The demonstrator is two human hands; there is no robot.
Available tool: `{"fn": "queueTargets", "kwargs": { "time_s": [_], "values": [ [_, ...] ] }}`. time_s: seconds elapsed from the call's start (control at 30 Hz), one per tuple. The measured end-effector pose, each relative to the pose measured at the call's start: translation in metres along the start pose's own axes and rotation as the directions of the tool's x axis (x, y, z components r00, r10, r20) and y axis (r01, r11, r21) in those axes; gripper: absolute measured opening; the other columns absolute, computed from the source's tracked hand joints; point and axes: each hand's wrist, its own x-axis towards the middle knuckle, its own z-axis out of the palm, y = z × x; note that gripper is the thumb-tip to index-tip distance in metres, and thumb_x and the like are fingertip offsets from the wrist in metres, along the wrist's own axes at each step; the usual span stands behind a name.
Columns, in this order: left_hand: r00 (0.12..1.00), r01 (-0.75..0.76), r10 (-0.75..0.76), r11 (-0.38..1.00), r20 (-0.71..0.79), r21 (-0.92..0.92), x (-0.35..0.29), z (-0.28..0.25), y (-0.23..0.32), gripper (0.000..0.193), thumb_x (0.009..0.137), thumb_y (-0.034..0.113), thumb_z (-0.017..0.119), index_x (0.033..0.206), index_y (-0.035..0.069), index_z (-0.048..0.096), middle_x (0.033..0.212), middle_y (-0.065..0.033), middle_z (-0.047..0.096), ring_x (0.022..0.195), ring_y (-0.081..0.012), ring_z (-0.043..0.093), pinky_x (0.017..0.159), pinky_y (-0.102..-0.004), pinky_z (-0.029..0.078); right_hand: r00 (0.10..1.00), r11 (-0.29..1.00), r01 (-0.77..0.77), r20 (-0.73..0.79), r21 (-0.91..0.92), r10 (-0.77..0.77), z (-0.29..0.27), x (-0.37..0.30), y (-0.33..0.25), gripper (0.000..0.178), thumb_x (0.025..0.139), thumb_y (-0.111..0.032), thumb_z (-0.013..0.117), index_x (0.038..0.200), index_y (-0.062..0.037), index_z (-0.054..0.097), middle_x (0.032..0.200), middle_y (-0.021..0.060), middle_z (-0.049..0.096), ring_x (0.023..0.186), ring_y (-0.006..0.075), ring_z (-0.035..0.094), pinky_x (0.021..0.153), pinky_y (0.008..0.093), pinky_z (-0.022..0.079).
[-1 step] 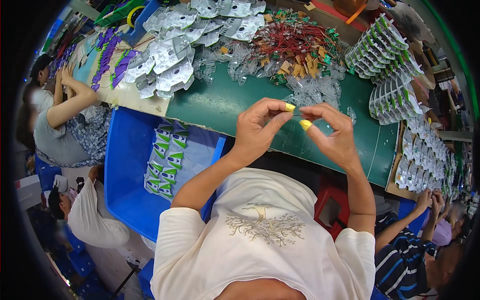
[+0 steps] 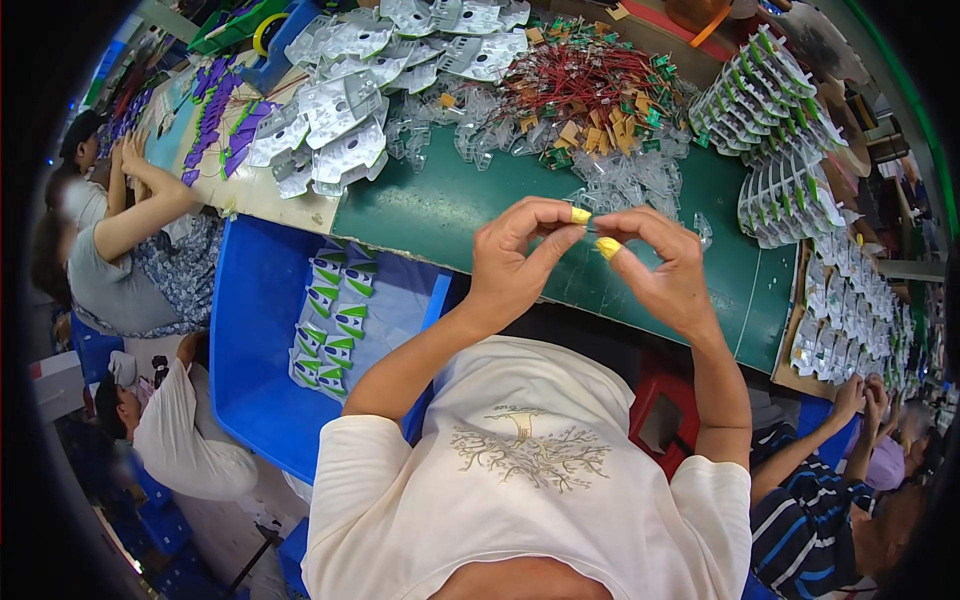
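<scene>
Part: a tiny clear piece (image 2: 592, 226), pinched between my two hands above the green bench (image 2: 450, 215); too small to tell its shape.
Left hand (image 2: 515, 255): fingers narrow, yellow-capped tip on the part.
Right hand (image 2: 660, 265): fingers narrow too, capped tip meeting the left.
Risk: I judge the part could slip and drop among the clear pieces (image 2: 625, 180) at 12 o'clock, since the grip is tips only.
Bin (image 2: 255, 330): blue, at 9 o'clock, holds green-and-white packs (image 2: 335, 315).
Wires (image 2: 590, 85): red heap, 12 o'clock.

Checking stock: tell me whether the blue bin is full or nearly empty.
Nearly empty: the blue bin shows mostly bare floor, with one patch of green-and-white packets.
</scene>
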Motion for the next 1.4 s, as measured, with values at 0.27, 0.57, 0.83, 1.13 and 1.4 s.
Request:
{"fn": "queueTargets", "kwargs": {
  "time_s": [0.27,0.57,0.83,1.13,1.4],
  "values": [
    [0.990,-0.134,0.143,0.944,-0.010,0.301,0.003,0.001,0.001,0.015,0.085,0.003,0.073,0.098,0.001,0.068,0.094,-0.0068,0.069,0.083,-0.0126,0.066,0.073,-0.0260,0.054,0.941,0.888,-0.330,0.036,0.321,0.336,0.014,-0.003,0.019,0.010,0.081,0.001,0.067,0.091,0.0015,0.068,0.079,0.0018,0.067,0.063,0.0033,0.055,0.055,0.0200,0.044],
    [0.965,0.241,-0.240,0.970,0.105,-0.002,-0.005,-0.023,-0.006,0.025,0.087,0.013,0.075,0.107,-0.001,0.069,0.089,-0.0041,0.070,0.078,-0.0051,0.062,0.069,-0.0218,0.052,0.996,0.984,-0.081,0.059,0.156,0.073,0.024,0.003,0.021,0.013,0.078,0.002,0.071,0.091,-0.0014,0.074,0.085,0.0038,0.069,0.065,0.0064,0.057,0.055,0.0209,0.043],
    [0.760,0.645,-0.535,0.688,0.370,-0.332,0.012,-0.062,0.011,0.042,0.092,0.012,0.068,0.130,0.004,0.050,0.099,-0.0040,0.065,0.086,-0.0110,0.065,0.078,-0.0245,0.053,0.983,0.931,-0.141,0.161,0.337,0.091,0.035,0.008,0.029,0.011,0.088,0.002,0.065,0.098,-0.0008,0.067,0.091,0.0048,0.067,0.078,0.0095,0.061,0.068,0.0221,0.048],
    [0.773,-0.275,0.580,0.672,0.258,-0.688,-0.004,-0.042,0.175,0.030,0.086,0.018,0.075,0.106,0.009,0.054,0.089,-0.0106,0.057,0.088,-0.0279,0.063,0.074,-0.0465,0.061,0.935,0.795,-0.354,0.176,0.493,0.307,0.030,0.012,0.028,0.011,0.098,-0.011,0.057,0.106,-0.0037,0.058,0.090,0.0024,0.064,0.066,0.0025,0.049,0.056,0.0169,0.039],
    [0.840,-0.391,0.539,0.677,0.058,-0.624,-0.044,-0.030,0.191,0.035,0.086,0.014,0.073,0.114,0.010,0.053,0.089,-0.0078,0.054,0.089,-0.0242,0.059,0.073,-0.0446,0.057,0.910,0.754,-0.411,0.273,0.511,0.312,0.052,-0.007,0.023,0.011,0.097,-0.011,0.060,0.103,-0.0023,0.059,0.084,0.0015,0.065,0.062,0.0022,0.049,0.054,0.0171,0.039]
  ]
}}
